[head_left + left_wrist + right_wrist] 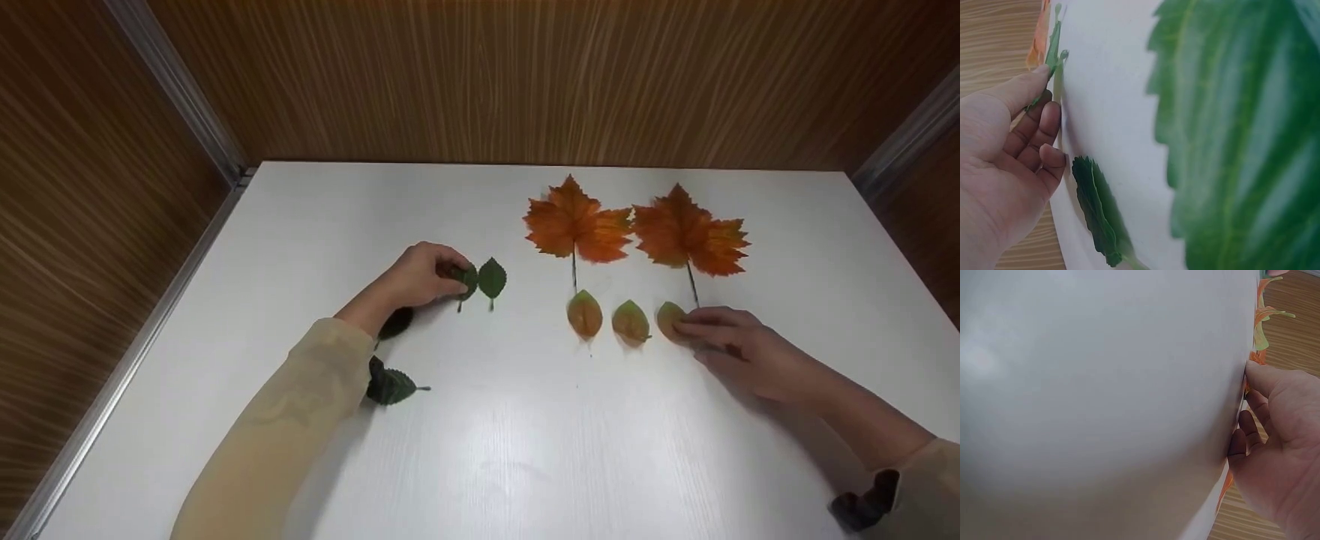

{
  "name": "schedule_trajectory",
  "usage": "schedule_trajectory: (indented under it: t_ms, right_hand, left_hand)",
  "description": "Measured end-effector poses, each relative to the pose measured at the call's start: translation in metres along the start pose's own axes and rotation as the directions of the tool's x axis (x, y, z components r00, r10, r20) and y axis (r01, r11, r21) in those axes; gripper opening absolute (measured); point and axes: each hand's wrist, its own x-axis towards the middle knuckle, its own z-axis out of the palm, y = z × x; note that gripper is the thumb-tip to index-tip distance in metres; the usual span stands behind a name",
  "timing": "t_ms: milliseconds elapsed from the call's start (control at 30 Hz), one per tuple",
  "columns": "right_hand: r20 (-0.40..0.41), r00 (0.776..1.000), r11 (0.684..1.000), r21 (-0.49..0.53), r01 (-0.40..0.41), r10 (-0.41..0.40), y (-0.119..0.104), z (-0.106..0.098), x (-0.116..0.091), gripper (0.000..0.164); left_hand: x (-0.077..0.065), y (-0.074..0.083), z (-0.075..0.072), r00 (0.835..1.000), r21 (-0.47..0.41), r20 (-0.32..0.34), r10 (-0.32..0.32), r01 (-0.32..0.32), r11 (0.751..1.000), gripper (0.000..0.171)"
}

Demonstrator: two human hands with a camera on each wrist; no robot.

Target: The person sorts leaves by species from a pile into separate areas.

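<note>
My left hand pinches a small dark green leaf between thumb and fingers. Close on its right lies a matching green leaf, stem toward me. My right hand pinches the edge of a small yellow-green and orange leaf, whose right side the fingers cover. Two similar small leaves lie in a row to its left, a middle leaf and a left leaf. In the left wrist view, the thumb presses the held leaf against the fingers, and a blurred large green leaf fills the right side.
Two orange maple leaves, a left one and a right one, lie behind the small row on the white table. Near my left forearm are more dark green leaves, partly hidden by the sleeve. Wood-grained panels border the table.
</note>
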Motion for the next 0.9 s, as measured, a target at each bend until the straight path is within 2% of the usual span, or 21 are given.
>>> schedule_trajectory:
  t_ms: [333,900]
  right_hand:
    - [-0.027,0.998,0.998,-0.016,0.062,-0.063,-0.0003,0.0009,0.0016,0.043]
    - [-0.049,0.992,0.993,-0.04,0.115,-0.117,0.0042,0.0028,0.0012,0.044]
  left_hand:
    - [-0.0012,0.0011,-0.0012,1.0,0.066,0.015,0.001,-0.002,0.998,0.032]
    - [-0.0024,0.0015,-0.0041,1.0,0.11,0.007,0.006,-0.007,0.994,0.033]
